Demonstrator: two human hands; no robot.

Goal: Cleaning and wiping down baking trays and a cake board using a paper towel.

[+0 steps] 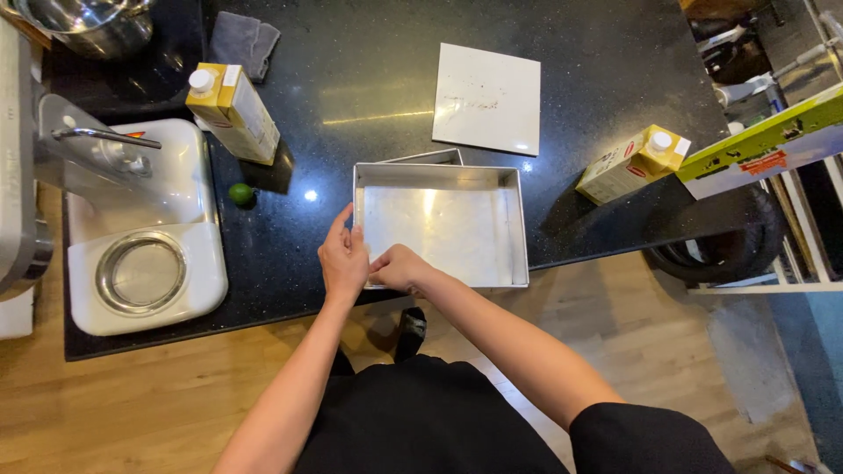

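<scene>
Pinching the near-left corner of the square metal pan (448, 224), left hand (342, 259) and right hand (399, 268) have fingers together on its rim. Pan sits at surface (369, 79) edge w/ overhang; could tip off.

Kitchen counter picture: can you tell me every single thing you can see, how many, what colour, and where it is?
Metal pan: 1, silver, square, middle of the counter at its near edge; a second metal edge peeks out behind it.
Cartons: 2, yellow and white with white caps, one left of the pan, one right.
Tile: 1, white, flat, behind the pan.
Lime: 1, green, beside the left carton.
Cloth: 1, grey, far left of the counter.
Pot: 1, shiny steel, top left corner.
Sink: 1, white, with a metal tap, left side.
Counter: 1, black, speckled.
Floor: wooden, light brown.
Left hand: on the pan's near left corner.
Right hand: touching the same corner.
</scene>
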